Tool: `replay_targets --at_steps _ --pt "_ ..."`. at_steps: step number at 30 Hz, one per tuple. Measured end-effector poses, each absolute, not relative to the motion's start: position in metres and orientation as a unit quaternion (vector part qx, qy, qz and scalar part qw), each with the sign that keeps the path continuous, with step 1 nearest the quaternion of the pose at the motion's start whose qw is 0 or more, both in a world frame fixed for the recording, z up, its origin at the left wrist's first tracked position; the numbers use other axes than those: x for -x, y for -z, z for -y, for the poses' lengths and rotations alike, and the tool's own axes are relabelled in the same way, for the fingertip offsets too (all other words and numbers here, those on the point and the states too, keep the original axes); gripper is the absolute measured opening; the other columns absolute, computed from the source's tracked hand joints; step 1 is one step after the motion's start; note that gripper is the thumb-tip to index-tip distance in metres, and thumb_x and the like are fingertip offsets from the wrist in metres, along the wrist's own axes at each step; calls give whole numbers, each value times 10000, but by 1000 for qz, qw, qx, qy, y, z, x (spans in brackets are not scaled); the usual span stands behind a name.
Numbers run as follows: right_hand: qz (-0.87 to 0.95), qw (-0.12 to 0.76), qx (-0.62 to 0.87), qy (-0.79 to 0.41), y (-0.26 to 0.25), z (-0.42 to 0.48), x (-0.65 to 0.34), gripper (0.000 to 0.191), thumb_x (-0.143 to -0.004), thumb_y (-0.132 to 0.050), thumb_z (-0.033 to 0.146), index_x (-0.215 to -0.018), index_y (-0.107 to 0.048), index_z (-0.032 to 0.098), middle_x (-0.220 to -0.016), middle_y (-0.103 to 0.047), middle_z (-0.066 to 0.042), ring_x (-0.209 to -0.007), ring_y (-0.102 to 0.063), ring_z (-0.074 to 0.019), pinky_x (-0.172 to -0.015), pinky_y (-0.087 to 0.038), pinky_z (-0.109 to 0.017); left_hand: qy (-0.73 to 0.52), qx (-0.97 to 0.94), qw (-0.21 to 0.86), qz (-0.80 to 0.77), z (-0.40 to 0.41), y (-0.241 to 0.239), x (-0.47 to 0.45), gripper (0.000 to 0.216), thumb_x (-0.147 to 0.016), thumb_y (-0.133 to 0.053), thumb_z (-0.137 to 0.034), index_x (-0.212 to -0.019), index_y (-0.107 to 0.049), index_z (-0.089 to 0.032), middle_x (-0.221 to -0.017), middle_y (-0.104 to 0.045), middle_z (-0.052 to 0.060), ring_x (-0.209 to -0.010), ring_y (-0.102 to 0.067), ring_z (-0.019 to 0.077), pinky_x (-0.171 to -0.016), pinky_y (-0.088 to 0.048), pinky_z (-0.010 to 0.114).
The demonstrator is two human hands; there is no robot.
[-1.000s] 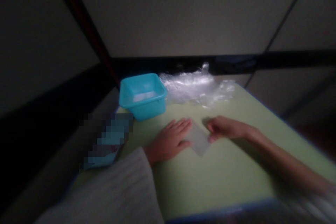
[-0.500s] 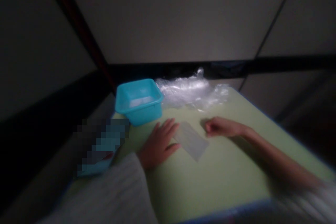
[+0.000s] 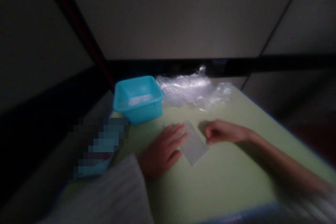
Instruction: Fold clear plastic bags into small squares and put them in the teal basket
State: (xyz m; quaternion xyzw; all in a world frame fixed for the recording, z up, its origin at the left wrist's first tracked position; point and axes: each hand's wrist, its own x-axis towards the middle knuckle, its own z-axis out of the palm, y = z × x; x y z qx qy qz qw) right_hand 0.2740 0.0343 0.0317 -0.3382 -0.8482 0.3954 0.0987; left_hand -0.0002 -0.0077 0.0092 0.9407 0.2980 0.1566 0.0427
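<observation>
A small, flat, translucent rectangular sheet, perhaps a plastic bag point(image 3: 195, 147), lies on the yellow-green tabletop point(image 3: 223, 178). My left hand point(image 3: 164, 150) rests flat with fingers spread, the fingertips over the sheet's left edge. Close to the sheet's right side, my right hand point(image 3: 219, 131) is curled with its fingers closed. Whatever it may hold is hidden by the fingers and the blur.
A turquoise plastic basin point(image 3: 143, 112) with something whitish inside stands at the back left. Crumpled clear plastic point(image 3: 189, 89) lies along the far edge. A partly pixelated teal item point(image 3: 105, 147) is at the left edge. A pale panelled wall point(image 3: 170, 17) rises behind.
My left hand has shifted right, so its fingertips now overlap the sheet. The sheet's angle has turned slightly. My right hand stays closed in nearly the same place.
</observation>
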Motion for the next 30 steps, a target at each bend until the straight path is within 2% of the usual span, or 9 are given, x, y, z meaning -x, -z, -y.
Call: replay_targets --at_steps 4,7,9,16,22,30 --pt "863 129 331 -359 -48 -27 -274 240 -845 -564 334 -726 -609 130 -711 -582 -20 -633 -521 -120 -602 -412 -246 -78 -971 78 -210 24 -21 -9 484 -897 -452 -348 -1331 -413 -137 -1471 -281 135 -1370 -219 257 -1114 -200 454" --pt "890 126 283 -335 -60 -18 -271 208 -871 -537 272 -760 -642 131 -764 -612 -48 -690 -560 -132 -640 -431 -255 -60 -973 121 -190 30 -21 -12 630 -891 -401 -517 -1374 -344 -118 -1467 -274 157 -1367 -222 271 -1113 -208 445" --pt "909 108 254 -311 -64 -13 -269 191 -879 -525 229 -775 -655 134 -772 -619 -55 -715 -569 -136 -663 -432 -258 -65 -971 141 -183 31 -17 -13 689 -884 -364 -565 -1401 -288 -115 -1471 -263 157 -1371 -208 268 -1119 -197 435" --pt "951 48 218 -216 -62 -7 -267 189 -879 -497 143 -779 -656 157 -760 -629 -42 -731 -564 -137 -699 -409 -258 -59 -971 154 -175 31 -12 -12 739 -870 -357 -596 -1416 -247 -111 -1477 -246 163 -1378 -188 266 -1128 -162 423" --pt "973 7 202 -109 -59 -2 -264 167 -875 -530 193 -758 -649 184 -782 -630 -17 -746 -558 -138 -713 -375 -275 -71 -968 155 -185 32 -12 -12 726 -869 -391 -577 -1429 -221 -148 -1491 -227 131 -1385 -168 245 -1133 -139 415" --pt "978 -28 187 93 -57 13 -253 182 -829 -591 138 -650 -590 173 -681 -585 -4 -652 -510 -142 -657 -299 -318 -102 -970 136 -176 32 -9 -12 672 -837 -454 -585 -1386 -340 -214 -1466 -297 124 -1361 -237 289 -1102 -220 456"
